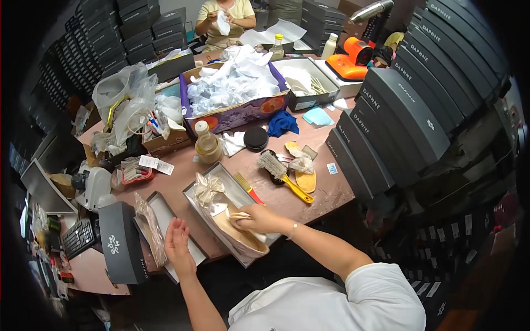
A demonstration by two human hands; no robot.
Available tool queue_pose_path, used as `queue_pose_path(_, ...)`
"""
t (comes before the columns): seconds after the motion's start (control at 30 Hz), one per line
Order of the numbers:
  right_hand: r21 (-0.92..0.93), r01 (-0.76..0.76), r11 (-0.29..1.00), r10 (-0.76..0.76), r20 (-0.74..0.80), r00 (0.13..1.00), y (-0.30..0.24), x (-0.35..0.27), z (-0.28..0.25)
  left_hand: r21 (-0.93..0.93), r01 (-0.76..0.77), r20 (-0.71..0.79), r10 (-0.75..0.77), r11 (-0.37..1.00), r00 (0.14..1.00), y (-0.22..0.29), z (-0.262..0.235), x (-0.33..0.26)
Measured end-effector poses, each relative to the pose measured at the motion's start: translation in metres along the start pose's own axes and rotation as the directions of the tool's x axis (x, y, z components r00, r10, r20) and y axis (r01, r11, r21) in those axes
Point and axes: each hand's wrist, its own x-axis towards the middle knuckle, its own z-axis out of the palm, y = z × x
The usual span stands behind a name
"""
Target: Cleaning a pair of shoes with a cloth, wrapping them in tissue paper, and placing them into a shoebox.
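Observation:
In front of me an open grey shoe box point(190, 191) sits at the table's near edge. A beige shoe point(243, 249) with a large satin-like bow point(208, 192) at its far end lies in it. My right hand point(262, 219) is closed on a cream cloth point(238, 217) over the shoe's opening; the fingertips are partly hidden. My left hand point(179, 245) is held up, fingers apart, with nothing in it. Beside it stand a narrow grey box part point(171, 212) and a shoe in clear wrapping point(150, 226).
A dark box lid point(118, 243) stands at left. Beyond lie a yellow-handled brush point(295, 187), a red-handled brush point(253, 192), a bottle point(208, 144) and a black round tin point(255, 139). A purple carton point(237, 110) holds white paper. Stacked shoe boxes point(406, 121) border the right; a co-worker point(227, 22) sits opposite.

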Motion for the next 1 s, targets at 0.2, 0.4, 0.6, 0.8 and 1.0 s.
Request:
queue_pose_path(0.2, 0.819, -0.176, 0.547, -0.353, 0.416, 0.838, -0.014, -0.016, 0.041, -0.646, 0.515, 0.607, -0.031, 0.563, 0.794, 0.002, 0.063, 0.008)
queue_pose_path(0.4, 0.868, -0.212, 0.449, -0.323, 0.379, 0.867, -0.004, -0.046, 0.072, -0.826, 0.562, 0.530, 0.398, 0.041, 0.749, -0.014, 0.079, -0.009)
queue_pose_path(0.6, 0.226, 0.235, 0.945, -0.100, -0.484, 0.870, -0.003, -0.062, 0.005, -0.582, 0.662, 0.534, -0.392, 0.472, 0.749, 0.022, 0.040, -0.024)
queue_pose_path(0.8, -0.429, 0.644, 0.634, -0.741, -0.098, 0.664, -0.044, -0.067, 0.050, -0.441, 0.653, 0.508, -0.429, 0.616, 0.747, 0.008, 0.055, -0.058)
queue_pose_path(1.0, -0.415, 0.445, 0.794, -0.431, 0.131, 0.893, -0.050, -0.058, 0.045, -0.529, 0.630, 0.320, -0.553, 0.569, 0.769, -0.003, 0.068, -0.082)
